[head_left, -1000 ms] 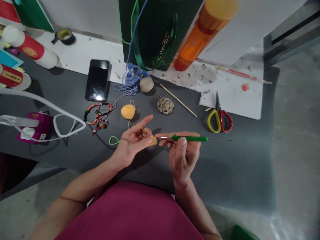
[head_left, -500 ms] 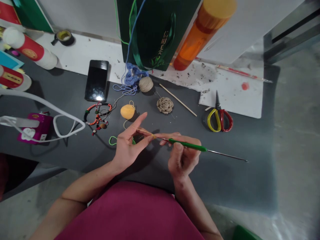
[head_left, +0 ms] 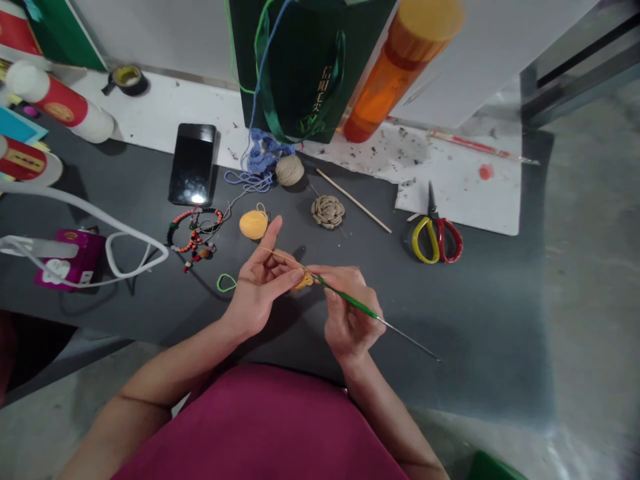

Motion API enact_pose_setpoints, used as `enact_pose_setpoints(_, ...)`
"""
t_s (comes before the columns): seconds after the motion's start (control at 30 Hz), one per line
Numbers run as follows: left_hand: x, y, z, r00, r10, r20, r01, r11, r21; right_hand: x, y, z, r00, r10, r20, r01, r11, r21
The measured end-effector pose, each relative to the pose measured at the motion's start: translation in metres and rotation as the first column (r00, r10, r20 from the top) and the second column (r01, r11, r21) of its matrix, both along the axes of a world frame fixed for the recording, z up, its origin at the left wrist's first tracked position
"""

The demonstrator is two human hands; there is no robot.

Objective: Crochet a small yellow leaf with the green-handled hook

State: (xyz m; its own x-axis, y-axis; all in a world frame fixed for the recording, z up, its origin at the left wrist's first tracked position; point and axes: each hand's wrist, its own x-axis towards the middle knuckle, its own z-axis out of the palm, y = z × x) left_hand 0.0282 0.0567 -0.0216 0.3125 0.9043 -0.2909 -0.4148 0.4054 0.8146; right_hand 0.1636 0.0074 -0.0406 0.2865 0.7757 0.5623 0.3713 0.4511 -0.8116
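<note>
Between the thumb and fingers of my left hand (head_left: pixel 260 287) is a small piece of yellow crochet work (head_left: pixel 303 280), with its index finger raised and yellow yarn running across the fingers. My right hand (head_left: pixel 354 313) grips a crochet hook (head_left: pixel 355 303) by its green handle, like a pen. The hook's front end meets the crochet work at the left fingertips; its bare metal end points down to the right. Behind my left hand lies a ball of yellow yarn (head_left: pixel 253 225). A brown crocheted rosette (head_left: pixel 327 212) rests beyond my hands.
Scissors (head_left: pixel 436 230) and a thin wooden stick (head_left: pixel 353 200) lie to the right. At the back stand a dark green bag (head_left: pixel 300 73) and an orange bottle (head_left: pixel 395 80). A phone (head_left: pixel 193 163), beaded bracelets (head_left: pixel 194 233) and a white cable (head_left: pixel 100 213) occupy the left.
My right hand has moved slightly left and turned, so the hook's rear end swings down and left. More of the yellow crochet work now shows between my hands.
</note>
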Motion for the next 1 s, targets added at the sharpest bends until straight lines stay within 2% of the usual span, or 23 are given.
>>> enact_pose_setpoints(0.07, 0.0005, 0.0006, 0.0002, 1.000, 0.010, 0.019, -0.010, 1.000, -0.022, 0.0010, 0.0002, -0.0010, 0.999, -0.008, 0.032, 0.007, 1.000, 0.005)
enact_pose_setpoints(0.2, 0.0010, -0.0012, 0.0029, 0.999, 0.046, 0.013, -0.047, 0.999, 0.015, 0.0019, 0.0010, -0.0007, 0.994, -0.019, 0.104, 0.016, 0.999, 0.033)
enact_pose_setpoints(0.27, 0.0013, -0.0016, 0.0040, 0.998, 0.030, 0.049, -0.029, 0.999, -0.023, 0.0016, 0.0013, 0.0007, 0.993, -0.024, 0.118, 0.018, 0.999, 0.051)
enact_pose_setpoints(0.4, 0.0013, -0.0011, 0.0043, 0.994, -0.014, 0.113, 0.026, 0.994, -0.107, 0.0001, 0.0005, 0.0014, 0.997, -0.038, 0.074, 0.034, 0.998, 0.056)
enact_pose_setpoints(0.57, -0.0004, -0.0006, 0.0038, 0.998, -0.016, 0.058, 0.020, 0.997, -0.073, -0.0004, -0.0025, -0.0039, 0.999, -0.043, -0.005, 0.043, 0.999, 0.012)
enact_pose_setpoints(0.8, -0.0002, 0.0007, 0.0012, 1.000, 0.001, 0.017, 0.000, 0.998, -0.062, 0.0014, -0.0010, -0.0066, 0.999, -0.037, 0.025, 0.033, 0.991, 0.127)
enact_pose_setpoints(1.0, -0.0006, 0.0007, 0.0000, 1.000, -0.011, 0.018, 0.012, 0.998, -0.061, 0.0016, -0.0002, -0.0025, 0.999, -0.025, 0.025, 0.023, 0.995, 0.098)
